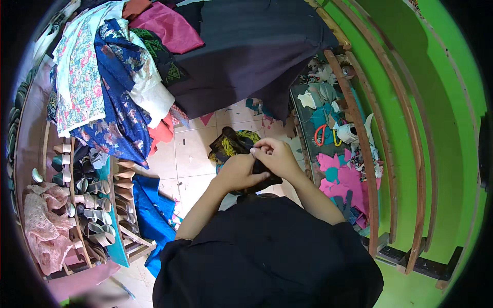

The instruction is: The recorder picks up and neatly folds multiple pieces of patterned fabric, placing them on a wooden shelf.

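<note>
While my left hand (237, 172) and right hand (275, 155) sit pressed together at frame centre, both pinched on the small black fabric piece (267, 178), I'd judge short, firm, close fingertip grips work best.

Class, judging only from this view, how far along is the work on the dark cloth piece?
Done: pink and teal offcuts already lie cut on the side table. In hand: the left hand and right hand pinch a small black fabric piece between them. Left: a large dark cloth and floral fabrics lie untouched.
</note>
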A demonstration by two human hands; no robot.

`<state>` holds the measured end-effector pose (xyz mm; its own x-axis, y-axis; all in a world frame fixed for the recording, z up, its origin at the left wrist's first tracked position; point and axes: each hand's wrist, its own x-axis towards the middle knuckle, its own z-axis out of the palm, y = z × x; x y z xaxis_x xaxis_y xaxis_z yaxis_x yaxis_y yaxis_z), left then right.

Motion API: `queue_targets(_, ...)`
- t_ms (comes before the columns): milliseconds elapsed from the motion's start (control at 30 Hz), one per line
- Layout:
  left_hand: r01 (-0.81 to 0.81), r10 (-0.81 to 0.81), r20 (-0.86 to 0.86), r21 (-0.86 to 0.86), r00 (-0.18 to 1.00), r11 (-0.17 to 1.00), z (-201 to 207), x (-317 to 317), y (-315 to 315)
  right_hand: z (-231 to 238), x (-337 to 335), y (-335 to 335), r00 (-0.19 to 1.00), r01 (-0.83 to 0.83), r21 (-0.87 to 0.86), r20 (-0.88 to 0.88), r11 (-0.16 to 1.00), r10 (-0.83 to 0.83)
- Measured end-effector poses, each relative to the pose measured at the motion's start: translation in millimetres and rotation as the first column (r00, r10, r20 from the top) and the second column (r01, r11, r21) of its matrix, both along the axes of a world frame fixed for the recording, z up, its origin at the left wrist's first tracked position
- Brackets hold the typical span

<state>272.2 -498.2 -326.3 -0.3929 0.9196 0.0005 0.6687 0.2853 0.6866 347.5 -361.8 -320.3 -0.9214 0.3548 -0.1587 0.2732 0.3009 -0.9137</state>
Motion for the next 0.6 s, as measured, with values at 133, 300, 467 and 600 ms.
queue_targets(133,0.161,-0.135,0.137,-0.205,0.981,0.965,8,-9,-2,-13,-6,7,0.981,-0.118,0.257,-0.116,0.959,0.152)
queue_targets(300,0.058,-0.158,0.398,0.252,0.904,0.966,21,-63,-31,-35,-29,65,0.983,0.177,-0.548,0.052,0.818,-0.178)
queue_targets(467,-0.405,0.15,0.713,0.2,0.685,0.892,30,-134,-77,-23,-41,130,0.899,0.368,-0.754,0.141,0.544,-0.414)
queue_targets(600,-0.462,0.336,0.47,0.183,0.816,0.868,60,-163,-94,43,-48,90,0.932,0.284,-0.646,0.014,0.709,-0.361)
